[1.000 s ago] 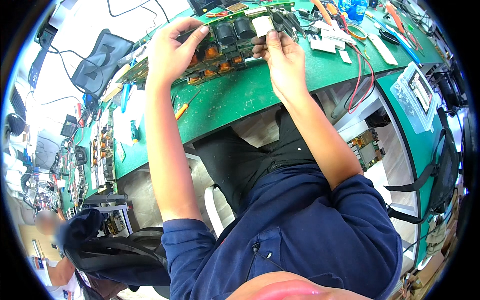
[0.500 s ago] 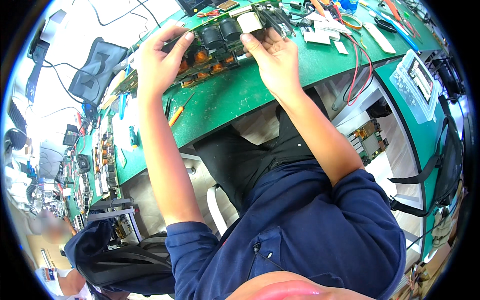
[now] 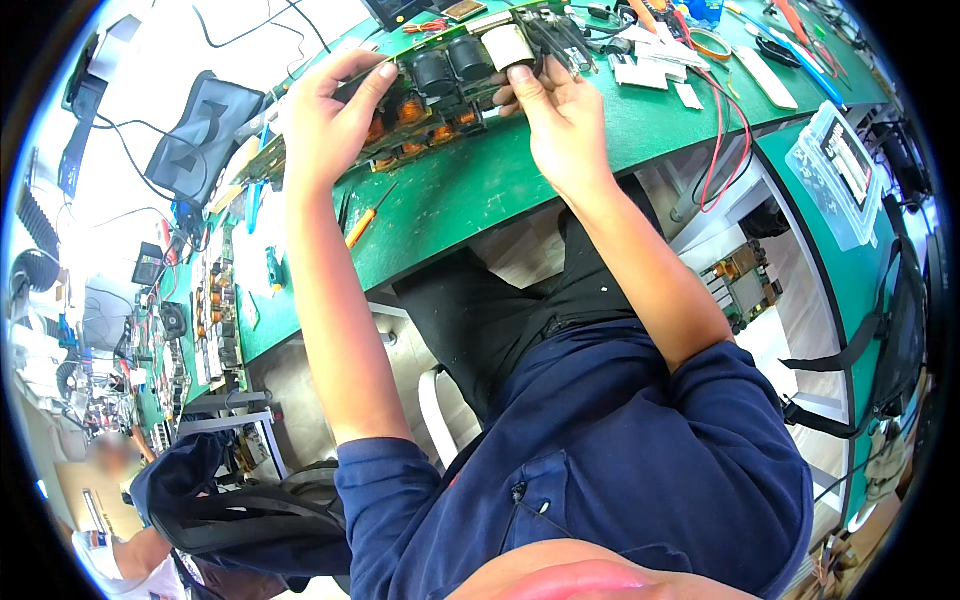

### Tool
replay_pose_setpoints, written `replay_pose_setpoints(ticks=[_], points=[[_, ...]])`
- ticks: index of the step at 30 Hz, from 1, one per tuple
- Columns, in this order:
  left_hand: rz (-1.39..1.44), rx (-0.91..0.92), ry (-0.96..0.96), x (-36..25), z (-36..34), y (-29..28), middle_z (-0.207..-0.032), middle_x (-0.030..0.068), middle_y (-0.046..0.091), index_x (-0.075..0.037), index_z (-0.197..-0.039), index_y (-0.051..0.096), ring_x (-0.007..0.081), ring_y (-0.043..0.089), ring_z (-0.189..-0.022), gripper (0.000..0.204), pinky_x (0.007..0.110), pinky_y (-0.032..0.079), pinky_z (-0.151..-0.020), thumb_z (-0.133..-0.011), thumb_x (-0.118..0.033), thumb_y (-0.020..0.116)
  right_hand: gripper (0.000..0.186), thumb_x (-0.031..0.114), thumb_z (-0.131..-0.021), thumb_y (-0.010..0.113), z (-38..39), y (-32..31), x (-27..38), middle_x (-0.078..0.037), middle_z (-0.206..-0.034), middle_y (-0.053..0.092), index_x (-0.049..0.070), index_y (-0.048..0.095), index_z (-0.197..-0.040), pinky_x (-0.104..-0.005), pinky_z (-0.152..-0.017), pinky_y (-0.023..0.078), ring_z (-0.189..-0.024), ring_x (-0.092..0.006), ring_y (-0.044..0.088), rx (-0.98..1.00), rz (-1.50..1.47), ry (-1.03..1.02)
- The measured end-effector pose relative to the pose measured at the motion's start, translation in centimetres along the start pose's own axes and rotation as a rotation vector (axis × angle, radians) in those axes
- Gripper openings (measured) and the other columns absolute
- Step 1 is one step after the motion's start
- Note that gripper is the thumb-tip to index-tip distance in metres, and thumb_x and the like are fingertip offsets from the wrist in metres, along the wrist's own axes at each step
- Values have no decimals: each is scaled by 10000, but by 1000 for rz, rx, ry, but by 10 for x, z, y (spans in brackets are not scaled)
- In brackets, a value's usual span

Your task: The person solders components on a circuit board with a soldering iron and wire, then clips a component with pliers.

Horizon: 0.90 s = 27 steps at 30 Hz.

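Between my two hands, tilted above the green workbench (image 3: 470, 205), is a long circuit board (image 3: 440, 100). It carries copper coils (image 3: 410, 108), black cylindrical parts (image 3: 433, 72) and a white block (image 3: 507, 46). My left hand (image 3: 335, 112) grips the board's left part, thumb on top and fingers behind. At the right part, my right hand (image 3: 562, 118) is closed on the board, its thumb by the white block; some of its fingers are hidden. An orange-handled screwdriver (image 3: 362, 227) lies on the bench below my left hand.
White pieces (image 3: 645, 72), red and black leads (image 3: 722, 150) and a clear plastic box (image 3: 838, 178) are to the right. More circuit boards (image 3: 215, 315) line the bench at the left. Another person (image 3: 140, 555) is at the lower left. A black bag (image 3: 895, 330) hangs at the right.
The board and both hands appear slightly farther right, along with much of the bench. My grip on the board stays, with my right thumb now nearer the white block.
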State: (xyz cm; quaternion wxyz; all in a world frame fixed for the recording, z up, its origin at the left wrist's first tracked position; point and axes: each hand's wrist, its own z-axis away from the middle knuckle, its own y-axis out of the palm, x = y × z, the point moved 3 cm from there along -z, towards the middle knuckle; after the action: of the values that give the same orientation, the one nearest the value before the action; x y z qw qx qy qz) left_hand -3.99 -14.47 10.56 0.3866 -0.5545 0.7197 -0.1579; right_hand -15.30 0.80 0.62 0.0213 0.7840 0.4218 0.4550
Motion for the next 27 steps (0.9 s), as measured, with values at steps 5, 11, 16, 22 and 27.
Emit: replay_pose_setpoints(ticks=[5, 11, 16, 22, 27], points=[[-54, -13, 18, 1, 1, -1, -808, 67, 676, -73, -903, 675, 186, 640, -759, 190, 288, 471, -722, -817, -243, 661, 241, 89, -875, 629, 2, 1, -1, -51, -900, 643, -35, 567, -1072, -222, -634, 495, -705, -91, 598, -82, -87, -30], [-89, -32, 43, 2, 3, -1, -798, 63, 675, -90, -900, 676, 196, 644, -751, 190, 295, 472, -707, -815, -259, 661, 232, 84, -848, 667, 2, 0, -2, -54, -876, 652, -48, 586, -1020, -211, -617, 485, -683, -89, 600, -113, -86, -53], [-77, -14, 0, -2, 3, -2, -780, 50, 655, -45, -906, 656, 136, 585, -746, 201, 269, 452, -728, -831, -231, 659, 208, 109, -880, 631, 1, -2, -8, -48, -847, 647, -46, 591, -1011, -216, -625, 479, -677, -93, 598, -102, -13, -93], [-74, -15, 27, 1, 3, -2, -826, 70, 674, -87, -907, 676, 203, 641, -779, 196, 301, 471, -728, -823, -263, 653, 198, 137, -914, 585, 1, -2, -7, -53, -875, 630, -30, 573, -1020, -233, -641, 485, -706, -95, 594, -78, -31, -80], [-62, -24, 33, -1, 3, -2, -762, 35, 637, -14, -904, 642, 100, 548, -741, 207, 250, 439, -738, -832, -206, 669, 211, 125, -899, 606, 0, 0, -4, -50, -895, 626, -27, 560, -1038, -235, -652, 491, -720, -101, 596, -55, -57, -71]])
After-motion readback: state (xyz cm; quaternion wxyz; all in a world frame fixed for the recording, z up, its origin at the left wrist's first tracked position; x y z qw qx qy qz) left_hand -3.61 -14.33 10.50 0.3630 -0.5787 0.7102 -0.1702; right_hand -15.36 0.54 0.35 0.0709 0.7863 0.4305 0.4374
